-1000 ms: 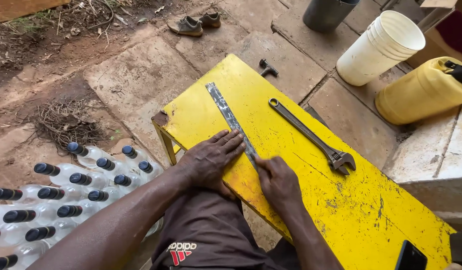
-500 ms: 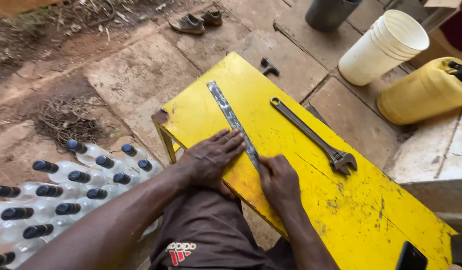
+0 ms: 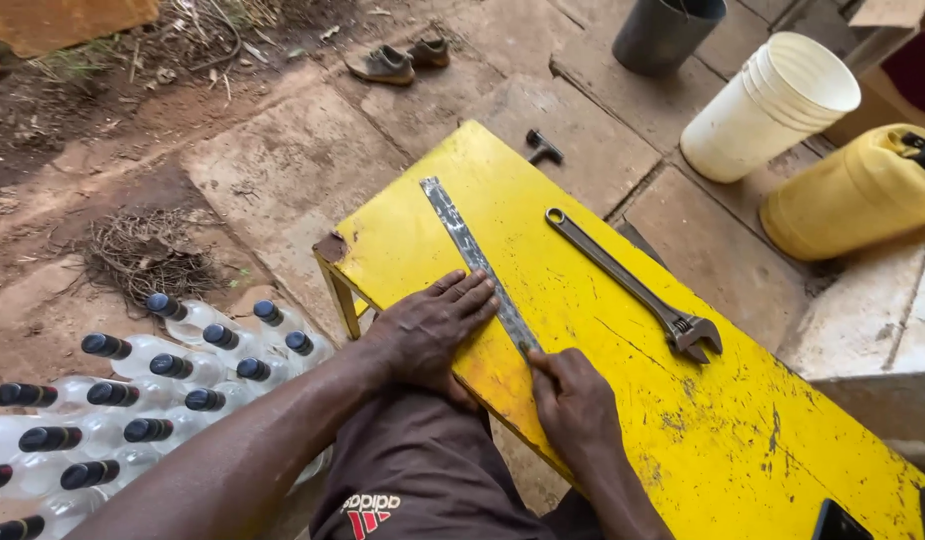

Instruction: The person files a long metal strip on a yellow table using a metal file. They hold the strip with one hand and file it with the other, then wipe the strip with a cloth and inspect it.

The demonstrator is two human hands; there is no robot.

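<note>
On the yellow desk [image 3: 542,250] a long metal ruler [image 3: 472,255] lies at a slant, the left hand [image 3: 432,325] pressed flat with its fingertips against the ruler's near stretch and the right hand [image 3: 572,400] closed at the ruler's near end, perhaps pinching something small that cannot be made out. An adjustable wrench [image 3: 632,285] lies beside the ruler, apart from it. Left of the desk, dark-capped clear bottles [image 3: 132,400] are packed on the ground; a stack of white buckets [image 3: 772,105] and a yellow jerrycan [image 3: 852,195] stand beyond.
</note>
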